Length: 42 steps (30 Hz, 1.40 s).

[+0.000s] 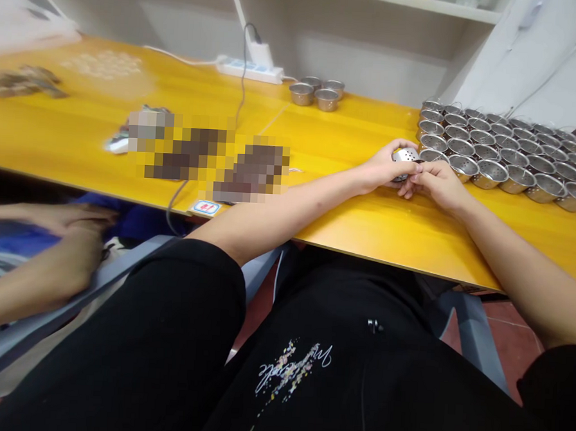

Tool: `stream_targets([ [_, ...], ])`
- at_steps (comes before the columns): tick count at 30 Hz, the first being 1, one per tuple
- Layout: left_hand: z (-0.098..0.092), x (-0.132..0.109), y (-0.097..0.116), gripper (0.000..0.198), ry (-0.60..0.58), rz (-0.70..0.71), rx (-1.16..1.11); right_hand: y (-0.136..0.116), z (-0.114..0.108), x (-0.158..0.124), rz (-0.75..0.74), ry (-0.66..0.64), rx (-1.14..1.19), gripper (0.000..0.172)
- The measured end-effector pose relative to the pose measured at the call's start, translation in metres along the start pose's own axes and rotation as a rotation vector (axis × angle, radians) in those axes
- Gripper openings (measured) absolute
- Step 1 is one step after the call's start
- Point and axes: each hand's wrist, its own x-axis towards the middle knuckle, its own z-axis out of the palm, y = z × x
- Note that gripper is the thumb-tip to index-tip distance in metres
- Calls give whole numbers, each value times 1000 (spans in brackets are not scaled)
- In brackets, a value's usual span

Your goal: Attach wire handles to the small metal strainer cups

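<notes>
A small perforated metal cup point(406, 155) is in my left hand point(384, 166), tilted so that its holed bottom shows. My left fingers wrap around it above the yellow table. Against the cup's right edge, my right hand point(439, 181) has its fingers pinched together; what they grip at that edge is hidden. Just beyond my right hand stand several rows of similar perforated metal cups point(490, 173), open side up, with thin wire pieces lying in or across many of them.
Several more metal cups point(327, 99) stand near the back by a white power strip point(250, 70). Blurred-out dark objects point(251, 172) lie on the table point(345, 231) left of my forearm. Another person's arms point(60, 229) rest at the far left, below the table edge.
</notes>
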Motion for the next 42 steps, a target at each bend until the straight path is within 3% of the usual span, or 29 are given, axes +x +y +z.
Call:
stream_targets([
  [7,-1,0,1,65,4,-17,-47,0,0,-1,-59,0,-109,41],
  [15,-7,6,-7,77,-38,17,-58,-2,-1,-1,-86,-27,-206,27],
  [22,-5,2,-2,69,-44,14,-37,-4,-1,-3,-87,-53,-245,27],
  [27,-10,6,-8,71,-109,67,-63,-2,-3,-4,-87,-64,-254,34],
  [42,-18,15,-19,60,-167,118,-3,-3,-3,-4,-91,-71,-245,21],
])
